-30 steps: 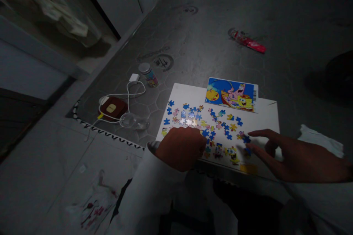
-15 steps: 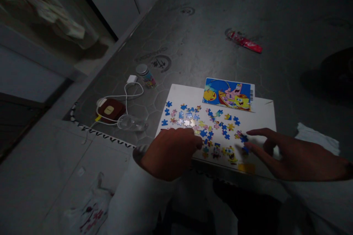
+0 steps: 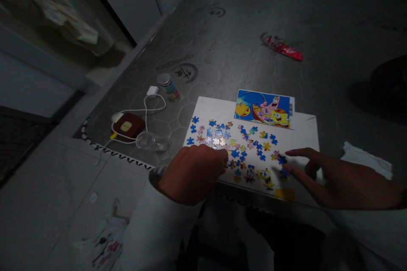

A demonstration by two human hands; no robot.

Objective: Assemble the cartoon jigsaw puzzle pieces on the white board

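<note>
From my head view, my left hand (image 3: 192,173) is curled over the near left part of the white board (image 3: 211,109), its fingertips bunched beside the puzzle pieces (image 3: 235,153); I can't tell whether they pinch one. My right hand (image 3: 340,180) comes in from the right, thumb and forefinger apart, beside the dark blue pieces. The pieces lie spread over the board's left and middle, with a plain white strip between them and its far left edge, and more white near its right edge. The board's near edge runs close to the mat's braided edge. On the board's far side lies the card (image 3: 265,109), a cartoon scene with a barcode at its right end. The jar (image 3: 169,87) has a cartoon label. Past it, the gray mat (image 3: 229,55) bears a ring with two characters; the lettering beside it is too faint to read. The mat stretches far beyond the board, with a red packet (image 3: 282,48) on it. Left are a white cable (image 3: 155,110), brown case (image 3: 129,127) and clear cup (image 3: 152,141); right, a tissue (image 3: 367,161). Pale floor (image 3: 73,178) shows at left in dim light.
</note>
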